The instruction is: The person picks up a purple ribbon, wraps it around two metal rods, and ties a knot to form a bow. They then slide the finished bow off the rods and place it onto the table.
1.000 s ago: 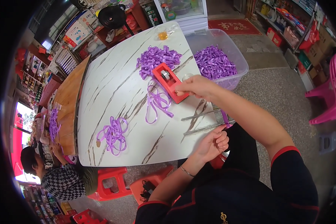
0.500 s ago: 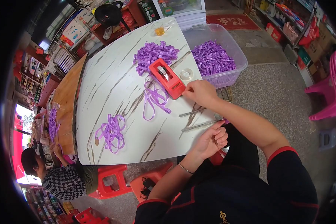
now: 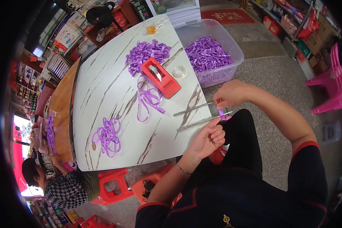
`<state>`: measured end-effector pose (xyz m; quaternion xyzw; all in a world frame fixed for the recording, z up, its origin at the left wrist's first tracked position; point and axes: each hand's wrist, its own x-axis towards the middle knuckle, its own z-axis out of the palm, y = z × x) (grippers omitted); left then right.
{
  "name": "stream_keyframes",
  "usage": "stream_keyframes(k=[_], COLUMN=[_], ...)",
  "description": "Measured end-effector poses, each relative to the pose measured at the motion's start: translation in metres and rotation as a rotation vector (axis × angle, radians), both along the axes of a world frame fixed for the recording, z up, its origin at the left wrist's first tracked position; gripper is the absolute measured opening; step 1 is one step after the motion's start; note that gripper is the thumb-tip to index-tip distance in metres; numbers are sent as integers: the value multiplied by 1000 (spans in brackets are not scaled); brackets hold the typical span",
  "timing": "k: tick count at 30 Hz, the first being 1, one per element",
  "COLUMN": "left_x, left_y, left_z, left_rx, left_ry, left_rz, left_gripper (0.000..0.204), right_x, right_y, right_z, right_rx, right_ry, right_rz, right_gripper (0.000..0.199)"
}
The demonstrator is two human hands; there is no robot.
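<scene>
Two thin metal rods stick out past the table's right edge. A short loop of purple ribbon hangs around the nearer rod's end. My left hand is closed below that rod, fingers curled, with thumb and index tip against the ribbon. Just above, my right hand pinches downward near the rod ends; whatever lies between its fingertips is too small to make out. A red tape dispenser stands on the table, with a clear tape roll beside it.
The marble-patterned table bears a heap of ribbon loops and two tangles of long purple ribbon. A clear plastic bin full of purple loops stands beyond the right edge. A person sits at the left, near red stools.
My right hand has moved from the tape dispenser's front end to the rod ends, over the ribbon. The left hand has stayed by the nearer rod. The whole view has shifted slightly.
</scene>
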<state>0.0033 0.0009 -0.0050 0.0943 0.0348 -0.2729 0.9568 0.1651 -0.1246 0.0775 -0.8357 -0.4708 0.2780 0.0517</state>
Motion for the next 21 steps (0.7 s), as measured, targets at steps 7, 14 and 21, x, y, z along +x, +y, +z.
stream_keyframes(k=[7, 14, 21], left_x=[-2, 0, 0], left_y=[0, -1, 0], left_z=[-2, -1, 0], left_rx=[-1, 50, 36], left_ry=[-5, -16, -6], left_rz=[15, 12, 22], left_gripper=[42, 41, 44], right_x=[-12, -21, -13], right_y=[19, 29, 10], right_z=[-1, 5, 4], right_rx=[-209, -312, -193], right_ry=[-195, -297, -369], right_rz=[19, -21, -125], right_gripper=[22, 30, 44])
